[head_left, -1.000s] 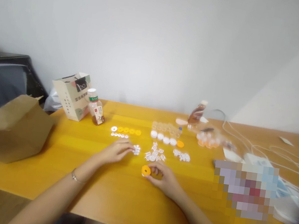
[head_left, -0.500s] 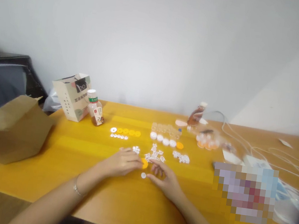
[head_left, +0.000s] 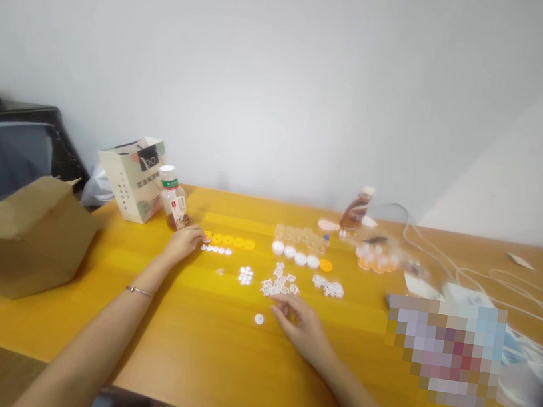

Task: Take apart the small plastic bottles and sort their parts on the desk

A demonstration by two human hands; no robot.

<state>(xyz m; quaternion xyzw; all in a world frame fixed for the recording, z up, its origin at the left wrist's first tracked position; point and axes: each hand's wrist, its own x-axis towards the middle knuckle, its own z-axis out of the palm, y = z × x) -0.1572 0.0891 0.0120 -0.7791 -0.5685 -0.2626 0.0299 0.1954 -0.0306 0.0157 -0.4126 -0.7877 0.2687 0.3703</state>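
My left hand [head_left: 185,243] reaches to the left end of a row of yellow round pieces [head_left: 238,243]. Its fingertips pinch a yellow disc [head_left: 207,236], which lies over or against a white disc at that end. Just below runs a row of small white round pieces [head_left: 216,250]. My right hand [head_left: 303,326] hovers low over the table, fingers curved and apart, apparently holding nothing. A small white disc [head_left: 259,319] lies left of its thumb. Beyond its fingertips is a heap of white openwork pieces [head_left: 278,282].
Farther back stand white round caps [head_left: 300,259], an orange one [head_left: 325,265] and clear cups [head_left: 300,236]. Two drink bottles [head_left: 173,200] [head_left: 355,210], a paper bag [head_left: 132,177], a brown bag [head_left: 29,237] and cables [head_left: 436,253] surround the work.
My left hand has carried the yellow disc from in front of my right hand to the far left end of the row. My right hand has stayed nearly in place.
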